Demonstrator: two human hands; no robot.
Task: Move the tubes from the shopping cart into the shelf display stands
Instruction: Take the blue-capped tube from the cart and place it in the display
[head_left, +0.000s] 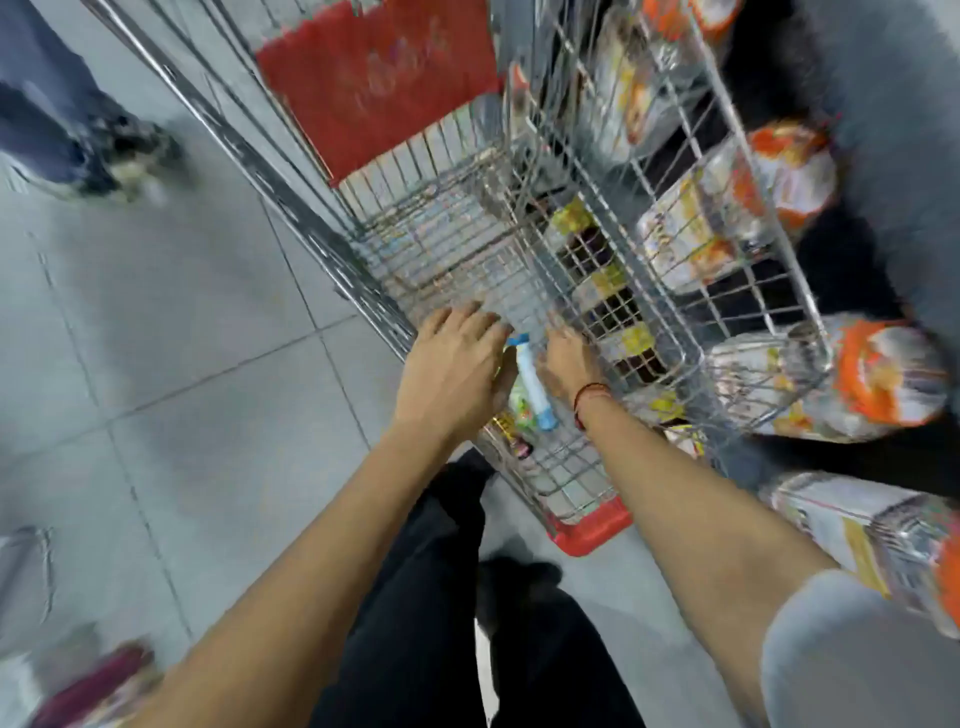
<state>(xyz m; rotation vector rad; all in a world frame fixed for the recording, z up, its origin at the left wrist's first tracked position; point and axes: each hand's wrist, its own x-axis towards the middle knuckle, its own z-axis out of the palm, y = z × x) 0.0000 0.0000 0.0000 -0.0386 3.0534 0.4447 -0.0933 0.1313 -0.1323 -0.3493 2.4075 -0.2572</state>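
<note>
The picture is motion-blurred; fine detail is unreliable. Nearest to me, below the shopping cart (457, 249), my dark trousers (415, 597) and both bare forearms reach up toward its near end, over grey floor tiles (182, 364). My left hand (452, 369) sits at the cart's near left rim, back upward, fingers loosely spread and curled over a greenish packet (521, 406); I cannot tell whether it grips anything. My right hand (566, 364), with a red thread bracelet (589, 399) at the wrist, is inside the cart's near end, fingers bent downward toward the wire floor; whether it holds anything I cannot tell. Between the two hands lies a white tube with blue ends (531, 384), inside the cart, touching or just beside the left hand. A red corner bumper (592, 527) marks the cart's near corner. Right of the cart, wire shelf baskets (727, 218) carry orange-and-white packets (789, 176). At the cart's far end is a red panel (379, 78). Far left of the cart, another person's legs (57, 119) are visible.
</note>
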